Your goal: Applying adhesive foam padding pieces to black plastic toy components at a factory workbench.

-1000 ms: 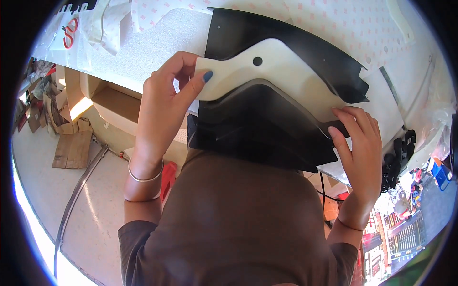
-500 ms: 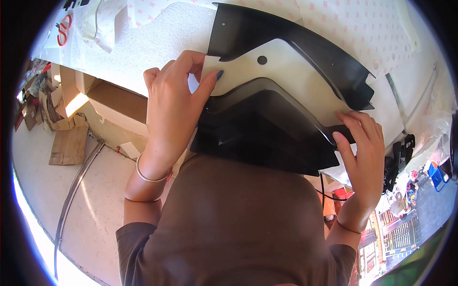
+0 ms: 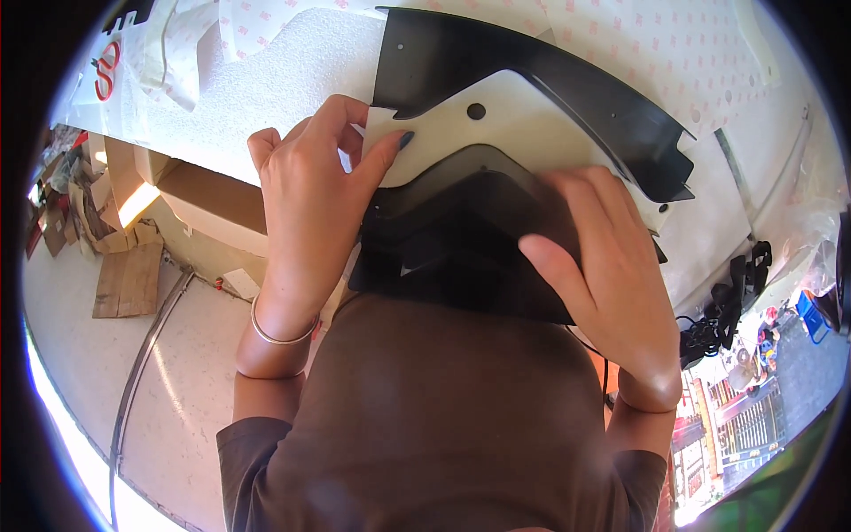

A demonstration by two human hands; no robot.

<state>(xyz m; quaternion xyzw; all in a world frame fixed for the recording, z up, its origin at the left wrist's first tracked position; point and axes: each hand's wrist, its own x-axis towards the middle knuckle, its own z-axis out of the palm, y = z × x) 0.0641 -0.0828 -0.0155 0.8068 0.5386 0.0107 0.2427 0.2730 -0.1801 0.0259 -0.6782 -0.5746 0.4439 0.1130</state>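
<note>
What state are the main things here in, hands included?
White piece: angled, lying on the black panel.
Black panel: partly covered.
Left hand: seemingly pinching the white piece's left end.
Right hand: open, spread over the white piece.
Cardboard box: open.
Red-handled tool: lying down; open or shut unclear.
Black cables: bundled.

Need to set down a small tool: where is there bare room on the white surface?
Bare: the white grainy sheet between the crumpled translucent film, the glossy curved black panel and the left hand. Crowded: the panel itself, under the flat cream angled piece and the right hand.
</note>
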